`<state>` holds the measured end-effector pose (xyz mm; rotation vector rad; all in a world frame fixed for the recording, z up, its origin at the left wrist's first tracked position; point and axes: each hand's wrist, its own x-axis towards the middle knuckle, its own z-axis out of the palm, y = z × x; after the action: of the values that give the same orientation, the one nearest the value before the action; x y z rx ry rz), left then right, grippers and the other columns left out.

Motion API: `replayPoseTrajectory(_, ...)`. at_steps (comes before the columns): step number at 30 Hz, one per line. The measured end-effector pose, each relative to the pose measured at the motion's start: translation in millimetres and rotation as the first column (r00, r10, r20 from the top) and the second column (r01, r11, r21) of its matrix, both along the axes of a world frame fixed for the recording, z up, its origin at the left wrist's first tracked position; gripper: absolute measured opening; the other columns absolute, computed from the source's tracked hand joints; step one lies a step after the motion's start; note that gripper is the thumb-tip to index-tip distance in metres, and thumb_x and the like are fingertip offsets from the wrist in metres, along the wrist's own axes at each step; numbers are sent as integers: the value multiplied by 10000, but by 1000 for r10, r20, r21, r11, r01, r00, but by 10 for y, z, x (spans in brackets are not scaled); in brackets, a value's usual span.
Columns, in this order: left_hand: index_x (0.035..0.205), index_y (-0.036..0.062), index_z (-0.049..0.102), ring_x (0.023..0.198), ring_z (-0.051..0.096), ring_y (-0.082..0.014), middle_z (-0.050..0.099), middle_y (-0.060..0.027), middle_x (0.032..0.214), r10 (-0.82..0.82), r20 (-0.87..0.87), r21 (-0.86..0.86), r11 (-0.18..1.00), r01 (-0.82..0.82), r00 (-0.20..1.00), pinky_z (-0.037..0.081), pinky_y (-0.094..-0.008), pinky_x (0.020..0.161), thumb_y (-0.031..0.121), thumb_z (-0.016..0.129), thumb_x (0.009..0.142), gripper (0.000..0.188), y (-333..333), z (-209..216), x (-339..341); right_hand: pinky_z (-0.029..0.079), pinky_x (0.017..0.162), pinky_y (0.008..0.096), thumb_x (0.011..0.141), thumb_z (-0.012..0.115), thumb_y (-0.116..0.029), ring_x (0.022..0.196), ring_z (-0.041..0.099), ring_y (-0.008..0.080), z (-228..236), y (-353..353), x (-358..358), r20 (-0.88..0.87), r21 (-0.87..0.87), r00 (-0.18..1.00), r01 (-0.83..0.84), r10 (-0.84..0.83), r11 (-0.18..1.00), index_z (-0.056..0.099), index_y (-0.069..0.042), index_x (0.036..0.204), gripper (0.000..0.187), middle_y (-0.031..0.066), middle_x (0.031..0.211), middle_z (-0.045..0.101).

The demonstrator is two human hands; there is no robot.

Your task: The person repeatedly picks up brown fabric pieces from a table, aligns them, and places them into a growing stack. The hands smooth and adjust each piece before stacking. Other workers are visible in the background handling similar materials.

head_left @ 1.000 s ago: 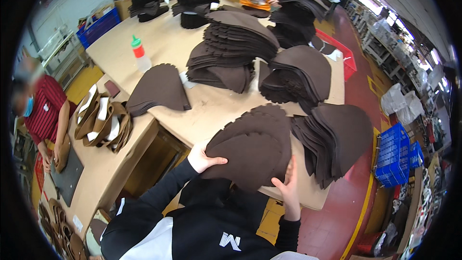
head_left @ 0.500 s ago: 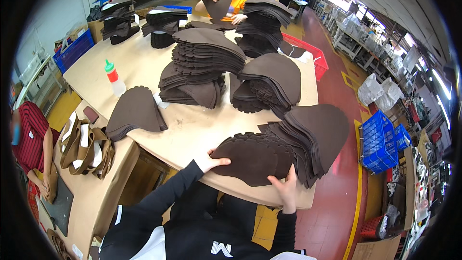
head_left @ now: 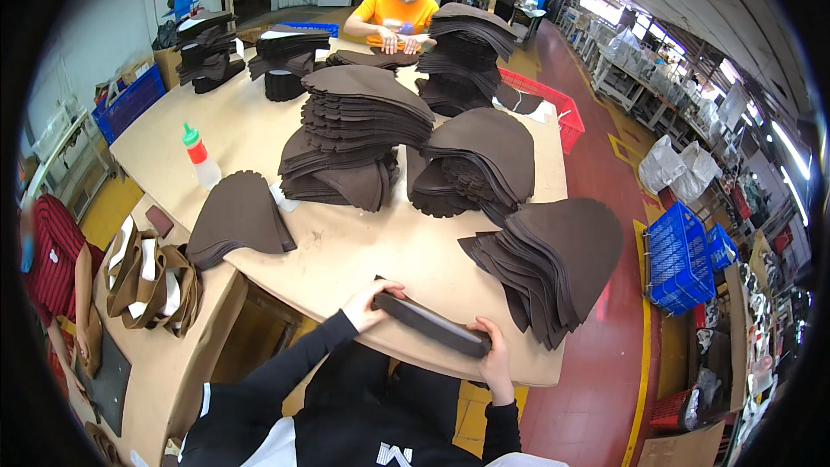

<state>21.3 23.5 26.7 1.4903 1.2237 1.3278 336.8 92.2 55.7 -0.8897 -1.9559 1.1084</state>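
Note:
Over the near edge of the table, my left hand (head_left: 369, 304) and my right hand (head_left: 495, 353) grip the two ends of a stack of dark brown cut pieces (head_left: 432, 326). The stack is tipped up on edge, so mostly its narrow, layered side shows, slightly blurred. Close by on the right lies a fanned pile of the same brown pieces (head_left: 558, 264), rounded at the top, which neither hand touches. A smaller pile with a scalloped edge (head_left: 240, 218) rests to the left, apart from my hands.
Taller brown stacks (head_left: 363, 134) fill the table's middle and back. A green-capped bottle (head_left: 201, 156) stands left, near tan strap-like pieces (head_left: 151, 272). A person in orange (head_left: 396, 13) works across the table; another in striped red (head_left: 56, 264) is at left. Blue crates (head_left: 679, 258) stand right.
The stack between my hands has been lifted from lying flat to standing on edge, away from the fanned pile. Across the table, the person in orange has lowered the piece they held up.

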Motion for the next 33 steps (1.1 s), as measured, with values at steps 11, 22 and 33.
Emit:
replayPoseTrajectory(11,1326,34,536,1157,605,-334,630,-163,1243,136,-125,95,988,-125,983,468,-397,997,278,851,797,663,-81,387,327,559,778,329,797,837,-70,876,739,252,202,-66,139,-9,-2,990,143,-144,990,702,44,1067,322,152,938,749)
replayPoseTrajectory(22,1543,61,348,1351,490,-294,491,-161,1472,246,-121,206,954,-219,962,404,-376,1094,107,719,897,746,150,692,329,498,942,363,865,788,-124,1067,654,307,771,40,175,47,272,767,606,-640,747,607,64,1258,472,197,1185,672)
replayPoseTrajectory(33,1262,-8,611,1128,644,-176,700,-111,1161,161,436,-229,971,-64,885,482,-323,1027,36,641,966,302,-269,279,136,412,1076,355,953,686,-148,1216,555,237,1066,1195,996,-152,261,746,663,-648,702,436,17,1468,596,176,1352,573)
